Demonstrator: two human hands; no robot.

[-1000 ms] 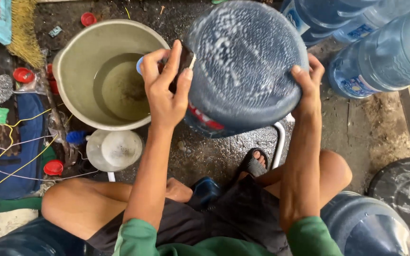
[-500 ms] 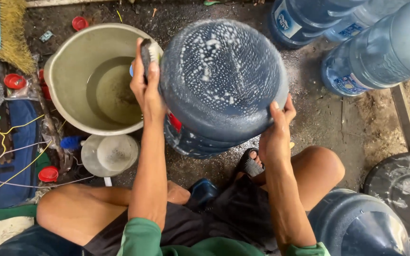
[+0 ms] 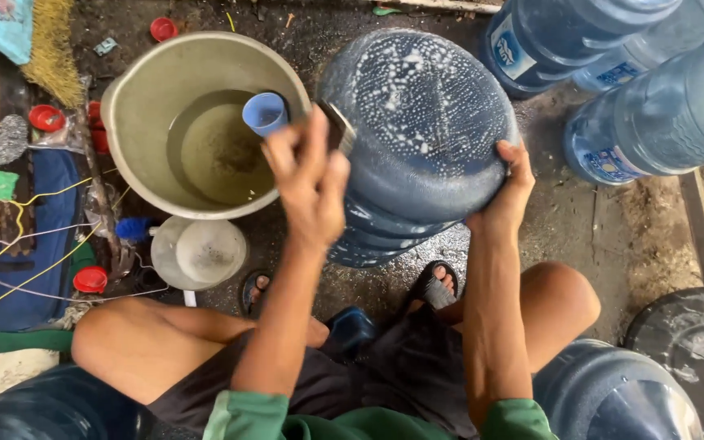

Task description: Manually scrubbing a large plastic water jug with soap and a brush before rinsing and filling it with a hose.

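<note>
A large blue water jug [image 3: 417,138] stands upside down between my knees, its soapy bottom facing up. My right hand [image 3: 508,183] grips the jug's right rim. My left hand [image 3: 307,183] holds a flat scrub pad [image 3: 337,126] against the jug's left edge. Just left of the jug sits a beige basin [image 3: 136,114] with murky water, and a small blue cup [image 3: 264,112] rests inside it.
Three more blue water jugs [image 3: 653,98] stand at the upper right, others at the lower right [image 3: 613,391] and lower left. A white funnel-like lid [image 3: 199,253] lies below the basin. Red caps [image 3: 46,118], a scouring pad, cords and a blue bag clutter the left side.
My left hand has slid down from the jug's upper left edge to its left side with the pad. The jug has tilted and turned. The blue cup now shows in the basin.
</note>
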